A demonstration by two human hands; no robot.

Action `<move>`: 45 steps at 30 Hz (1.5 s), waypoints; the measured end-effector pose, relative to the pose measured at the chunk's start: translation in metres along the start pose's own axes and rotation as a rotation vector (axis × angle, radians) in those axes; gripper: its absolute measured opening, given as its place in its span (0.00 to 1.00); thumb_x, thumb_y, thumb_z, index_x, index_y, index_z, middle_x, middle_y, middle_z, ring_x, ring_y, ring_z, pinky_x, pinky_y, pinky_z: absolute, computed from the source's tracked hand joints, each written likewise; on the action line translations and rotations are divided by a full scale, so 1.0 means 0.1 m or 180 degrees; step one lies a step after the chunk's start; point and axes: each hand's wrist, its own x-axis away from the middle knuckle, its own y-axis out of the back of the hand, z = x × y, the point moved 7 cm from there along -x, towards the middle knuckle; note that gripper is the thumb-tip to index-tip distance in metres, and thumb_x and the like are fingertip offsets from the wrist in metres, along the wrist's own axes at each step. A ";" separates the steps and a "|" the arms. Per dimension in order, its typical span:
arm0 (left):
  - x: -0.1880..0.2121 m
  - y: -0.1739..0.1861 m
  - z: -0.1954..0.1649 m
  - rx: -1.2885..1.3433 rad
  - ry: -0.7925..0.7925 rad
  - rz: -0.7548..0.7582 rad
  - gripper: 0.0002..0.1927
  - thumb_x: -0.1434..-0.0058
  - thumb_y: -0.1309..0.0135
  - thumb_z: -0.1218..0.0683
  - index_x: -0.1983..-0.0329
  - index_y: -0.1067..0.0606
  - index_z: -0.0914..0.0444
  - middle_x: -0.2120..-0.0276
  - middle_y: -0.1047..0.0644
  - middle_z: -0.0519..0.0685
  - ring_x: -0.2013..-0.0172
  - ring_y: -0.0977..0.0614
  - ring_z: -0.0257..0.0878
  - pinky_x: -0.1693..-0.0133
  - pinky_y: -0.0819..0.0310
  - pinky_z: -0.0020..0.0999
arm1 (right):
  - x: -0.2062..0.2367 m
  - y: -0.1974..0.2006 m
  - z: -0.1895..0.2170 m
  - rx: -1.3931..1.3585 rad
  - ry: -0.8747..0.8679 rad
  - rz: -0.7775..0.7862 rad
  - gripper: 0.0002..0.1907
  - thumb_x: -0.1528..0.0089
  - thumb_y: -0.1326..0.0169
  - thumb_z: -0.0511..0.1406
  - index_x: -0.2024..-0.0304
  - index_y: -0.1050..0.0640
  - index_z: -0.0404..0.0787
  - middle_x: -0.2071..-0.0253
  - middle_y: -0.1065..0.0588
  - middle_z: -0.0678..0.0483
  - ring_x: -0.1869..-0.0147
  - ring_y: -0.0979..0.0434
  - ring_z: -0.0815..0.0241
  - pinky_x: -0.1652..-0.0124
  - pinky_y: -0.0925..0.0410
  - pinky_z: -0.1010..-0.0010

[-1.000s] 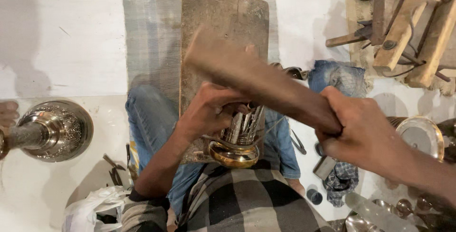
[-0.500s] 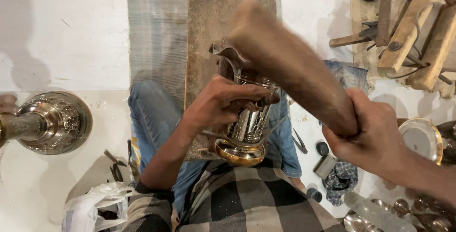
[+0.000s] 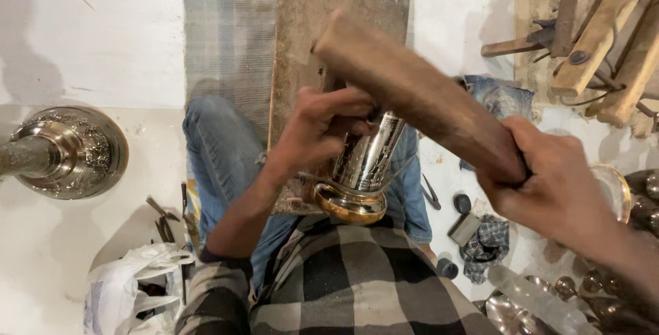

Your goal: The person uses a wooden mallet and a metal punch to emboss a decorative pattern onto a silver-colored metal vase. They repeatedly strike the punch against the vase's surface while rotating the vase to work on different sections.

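Note:
My left hand (image 3: 322, 129) grips the upper part of an engraved silver metal vessel (image 3: 364, 160) with a brass-coloured base ring, held against a worn wooden board (image 3: 329, 12) that leans on my lap. My right hand (image 3: 549, 184) is closed around the end of a thick wooden mallet (image 3: 412, 91). The mallet slants up to the left, and its far end lies over the top of the vessel, beside my left fingers. The vessel's mouth is hidden behind my hand and the mallet.
A large ornate silver vessel (image 3: 65, 153) lies at the left on the white floor. Wooden tools and hammers (image 3: 604, 40) are piled at the top right. A white plastic bag (image 3: 130, 294), small metal punches (image 3: 168, 222) and shiny metal pieces (image 3: 549, 301) lie near my legs.
The mallet has swung: it was lower and nearer me, rose over the board, and now comes down on the vessel's top. My left hand has kept hold of the vessel.

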 end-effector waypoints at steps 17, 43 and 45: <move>0.69 -0.25 -0.38 -0.1020 0.0105 -0.1074 0.19 0.37 0.46 0.67 0.42 0.25 0.66 0.57 0.16 0.57 0.58 0.11 0.43 0.57 0.14 0.32 | -0.06 -0.30 0.34 -0.1414 0.0935 0.0039 0.19 0.52 0.33 0.32 0.58 0.21 0.37 0.71 0.21 0.58 0.73 0.22 0.74 0.76 0.28 0.79; 0.73 -0.31 -0.19 -0.0730 0.0255 -0.0982 0.16 0.35 0.46 0.66 0.44 0.24 0.68 0.59 0.16 0.59 0.61 0.10 0.43 0.62 0.12 0.31 | -0.20 -0.03 0.67 0.1169 0.0097 0.1137 0.21 0.47 0.40 0.34 0.52 0.31 0.44 0.75 0.29 0.55 0.81 0.26 0.59 0.77 0.30 0.66; 0.71 -0.31 -0.23 -0.0791 0.0113 -0.0943 0.17 0.38 0.48 0.68 0.46 0.24 0.66 0.58 0.16 0.58 0.61 0.11 0.41 0.61 0.12 0.32 | -0.16 -0.07 0.54 0.1464 -0.0346 0.1572 0.14 0.42 0.44 0.33 0.55 0.31 0.45 0.74 0.28 0.57 0.80 0.24 0.64 0.75 0.29 0.71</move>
